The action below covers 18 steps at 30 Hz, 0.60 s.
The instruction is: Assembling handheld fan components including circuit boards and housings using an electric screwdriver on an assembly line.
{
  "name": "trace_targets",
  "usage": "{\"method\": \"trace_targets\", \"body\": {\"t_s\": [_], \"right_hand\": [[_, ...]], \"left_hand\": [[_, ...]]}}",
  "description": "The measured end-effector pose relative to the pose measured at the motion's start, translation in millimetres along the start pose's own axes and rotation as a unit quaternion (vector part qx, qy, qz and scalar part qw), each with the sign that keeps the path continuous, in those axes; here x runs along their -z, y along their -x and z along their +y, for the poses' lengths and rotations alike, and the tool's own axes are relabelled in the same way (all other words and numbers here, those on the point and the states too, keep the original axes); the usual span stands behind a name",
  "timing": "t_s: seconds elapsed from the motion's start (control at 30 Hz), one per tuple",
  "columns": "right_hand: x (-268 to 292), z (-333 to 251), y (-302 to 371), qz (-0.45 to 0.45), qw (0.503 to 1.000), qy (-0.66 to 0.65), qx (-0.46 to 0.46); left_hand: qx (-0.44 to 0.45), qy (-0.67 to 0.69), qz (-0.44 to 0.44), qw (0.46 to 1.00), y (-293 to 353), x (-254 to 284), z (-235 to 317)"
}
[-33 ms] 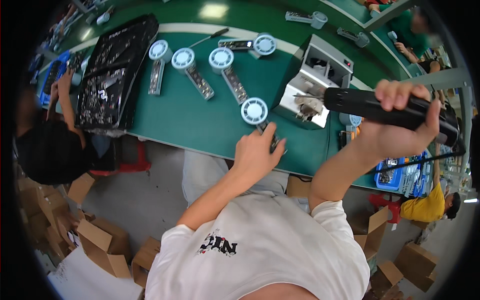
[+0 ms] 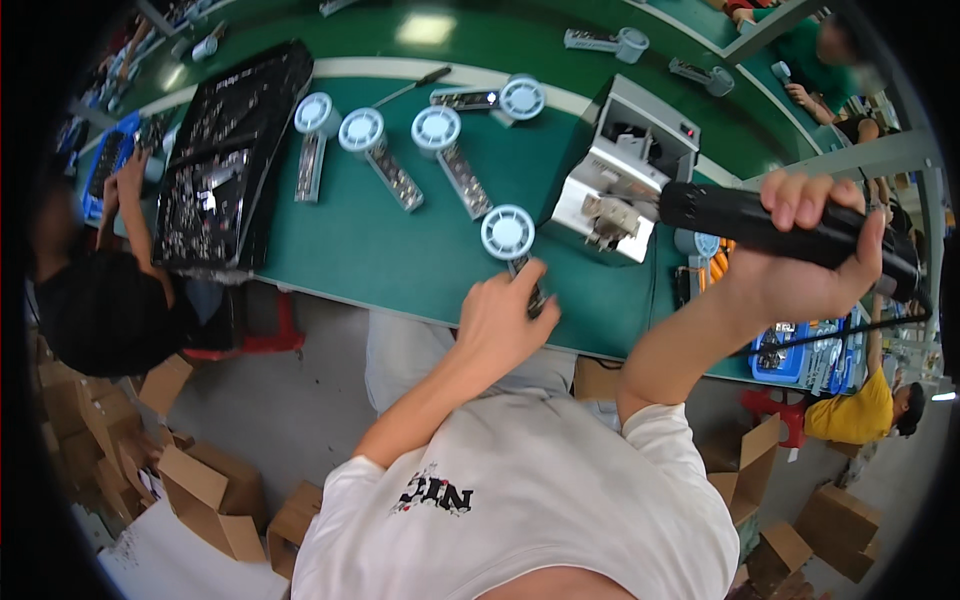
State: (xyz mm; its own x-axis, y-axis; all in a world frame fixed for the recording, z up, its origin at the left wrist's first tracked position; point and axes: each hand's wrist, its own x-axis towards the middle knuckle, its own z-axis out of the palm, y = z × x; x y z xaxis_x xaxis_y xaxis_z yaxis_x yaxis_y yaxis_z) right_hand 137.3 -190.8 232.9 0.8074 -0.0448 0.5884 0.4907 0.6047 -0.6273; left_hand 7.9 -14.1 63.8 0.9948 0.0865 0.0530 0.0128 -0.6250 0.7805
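My left hand [image 2: 505, 315] is closed around the handle of a light-blue handheld fan [image 2: 508, 232], its round slotted head facing up on the green bench. The handle's inner parts show, partly hidden by my fingers. In my right hand [image 2: 800, 255] is a black electric screwdriver [image 2: 740, 220], held nearly level and pointing left. Its nose is at the silver screw feeder [image 2: 610, 195]; I cannot tell whether the bit touches it. Beyond my left hand lie more such fans with open handles, among them one fan [image 2: 437, 130] and another [image 2: 362, 132].
A black tray [image 2: 220, 170] of small parts stands at the left, near a loose screwdriver [image 2: 415, 87]. A green conveyor [image 2: 470, 40] carrying fans runs behind. Blue bins [image 2: 780, 350] sit at the right. Co-workers sit on both sides; cardboard boxes [image 2: 215, 500] stand on the floor.
The electric screwdriver has shifted slightly right, and less of its bit shows. My left hand has moved slightly left on the fan's handle. The whole view has shifted a little.
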Motion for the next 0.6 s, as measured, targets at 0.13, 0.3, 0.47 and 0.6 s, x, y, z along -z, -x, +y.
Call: {"method": "trace_targets", "body": {"t_s": [0.13,0.3,0.47,0.6], "right_hand": [[46,-25,-8,0.053,0.995,0.067,0.048],[66,-37,-19,0.086,0.993,0.051,0.056],[71,-44,-18,0.092,0.989,0.048,0.103],[67,-34,-20,0.092,0.986,0.081,0.112]], "left_hand": [[-0.019,0.048,-0.009,0.999,-20,68,37],[-0.201,-0.127,0.012,0.971,-179,123,63],[-0.251,-0.282,-0.005,0.926,-420,65,11],[-0.205,-0.341,-0.069,0.915,-515,12,-49]]}}
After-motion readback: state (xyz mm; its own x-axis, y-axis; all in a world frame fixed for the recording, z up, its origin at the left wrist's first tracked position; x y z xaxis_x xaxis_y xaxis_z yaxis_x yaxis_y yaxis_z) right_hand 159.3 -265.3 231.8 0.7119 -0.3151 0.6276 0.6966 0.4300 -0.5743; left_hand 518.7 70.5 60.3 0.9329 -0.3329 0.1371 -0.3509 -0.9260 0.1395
